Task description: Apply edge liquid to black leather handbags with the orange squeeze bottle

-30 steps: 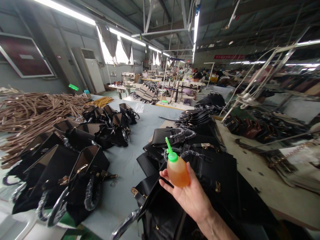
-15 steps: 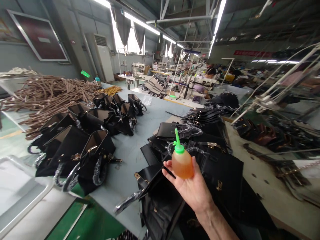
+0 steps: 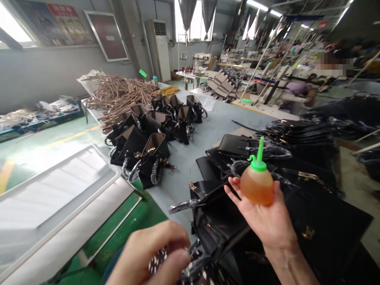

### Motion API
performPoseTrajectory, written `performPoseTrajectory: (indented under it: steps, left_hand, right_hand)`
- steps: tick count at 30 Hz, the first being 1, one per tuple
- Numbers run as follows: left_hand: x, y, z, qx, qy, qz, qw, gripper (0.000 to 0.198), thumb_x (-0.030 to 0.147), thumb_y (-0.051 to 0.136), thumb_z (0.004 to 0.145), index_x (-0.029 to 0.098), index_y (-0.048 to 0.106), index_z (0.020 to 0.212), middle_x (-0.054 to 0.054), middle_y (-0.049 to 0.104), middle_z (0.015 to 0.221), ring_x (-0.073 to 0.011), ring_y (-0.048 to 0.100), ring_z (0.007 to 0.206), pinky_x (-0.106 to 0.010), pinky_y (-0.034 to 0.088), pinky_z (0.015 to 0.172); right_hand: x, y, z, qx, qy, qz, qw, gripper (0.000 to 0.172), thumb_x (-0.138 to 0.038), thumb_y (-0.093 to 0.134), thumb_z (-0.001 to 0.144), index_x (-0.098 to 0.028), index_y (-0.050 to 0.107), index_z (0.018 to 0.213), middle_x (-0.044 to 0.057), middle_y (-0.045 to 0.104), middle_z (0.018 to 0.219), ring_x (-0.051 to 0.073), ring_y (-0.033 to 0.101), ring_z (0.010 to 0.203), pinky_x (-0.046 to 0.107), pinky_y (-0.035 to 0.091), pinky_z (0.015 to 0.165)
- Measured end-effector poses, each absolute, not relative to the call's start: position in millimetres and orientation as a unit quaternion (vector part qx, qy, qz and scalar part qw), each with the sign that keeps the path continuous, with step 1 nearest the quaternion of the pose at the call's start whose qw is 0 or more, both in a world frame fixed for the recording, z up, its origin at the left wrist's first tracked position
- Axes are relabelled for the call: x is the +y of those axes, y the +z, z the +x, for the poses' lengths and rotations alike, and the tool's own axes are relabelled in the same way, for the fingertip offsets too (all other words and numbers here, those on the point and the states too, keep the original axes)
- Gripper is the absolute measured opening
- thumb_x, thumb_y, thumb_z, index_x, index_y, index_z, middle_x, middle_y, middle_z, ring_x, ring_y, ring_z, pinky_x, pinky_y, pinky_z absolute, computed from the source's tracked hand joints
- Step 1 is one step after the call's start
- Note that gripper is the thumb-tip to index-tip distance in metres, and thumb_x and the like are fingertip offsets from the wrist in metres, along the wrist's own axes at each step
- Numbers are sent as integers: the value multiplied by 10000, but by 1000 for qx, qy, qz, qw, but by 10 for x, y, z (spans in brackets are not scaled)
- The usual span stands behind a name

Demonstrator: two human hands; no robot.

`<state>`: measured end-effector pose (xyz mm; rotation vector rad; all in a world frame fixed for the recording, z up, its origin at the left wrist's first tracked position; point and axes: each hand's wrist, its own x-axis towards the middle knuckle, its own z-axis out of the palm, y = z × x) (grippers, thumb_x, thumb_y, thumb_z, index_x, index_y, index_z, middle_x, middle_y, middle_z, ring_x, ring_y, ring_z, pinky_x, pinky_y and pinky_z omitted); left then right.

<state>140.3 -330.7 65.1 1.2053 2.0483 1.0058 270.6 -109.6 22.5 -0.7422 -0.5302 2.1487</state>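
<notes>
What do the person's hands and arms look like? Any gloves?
No gloves: the left hand and right hand are bare. The right forearm shows no sleeve, watch or bracelet. I see no rings, though the left hand is blurry and most of its arm is out of view.

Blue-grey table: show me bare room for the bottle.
The bottle could go on the bare strip of table between the standing black bags and the piled black bags, or beyond, between the clear plastic sheet and the dark strap. Crowded: far left, heaped with brown straps, and right, under the piled bags.
</notes>
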Motion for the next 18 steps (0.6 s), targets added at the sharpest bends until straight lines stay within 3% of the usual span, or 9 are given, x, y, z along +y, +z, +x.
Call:
performPoseTrajectory:
  steps: [3,8,12,14,18]
  left_hand:
    - [-3038,520,1419,751,335,416,389,196,304,518,848,210,678,784,11,687,772,-137,604,724,-198,455,610]
    - [-2635,116,1497,689,408,463,380,271,236,447,879,189,665,1033,-23,684,1038,-152,606,955,-227,439,865]
    - [-2461,-176,1561,698,351,475,406,391,208,546,792,162,615,1174,-73,646,1172,-218,575,1081,-303,421,945]
    - [-2507,-287,1535,725,317,456,406,371,213,562,771,153,640,1129,-86,657,1145,-245,580,1069,-334,430,933]
    - [-2826,-436,1389,765,324,397,390,234,236,485,833,155,698,886,-51,700,868,-199,626,832,-300,479,788]
  right_hand:
    - [-1094,240,2684,-200,845,-298,398,469,-642,514,817,-219,672,943,91,668,919,273,599,977,580,365,961]
    - [-1080,286,2686,-163,860,-302,378,487,-657,527,798,-215,665,948,100,652,912,271,598,989,535,437,897]
    - [-1044,307,2731,-138,870,-320,348,468,-626,550,799,-198,652,959,114,638,943,271,604,983,455,505,792]
    - [-1011,294,2761,-141,870,-320,348,473,-620,553,798,-195,644,985,124,633,955,277,604,984,436,519,751]
    - [-926,235,2800,-164,856,-315,376,505,-615,610,747,-180,634,1003,137,629,944,290,610,956,429,537,697]
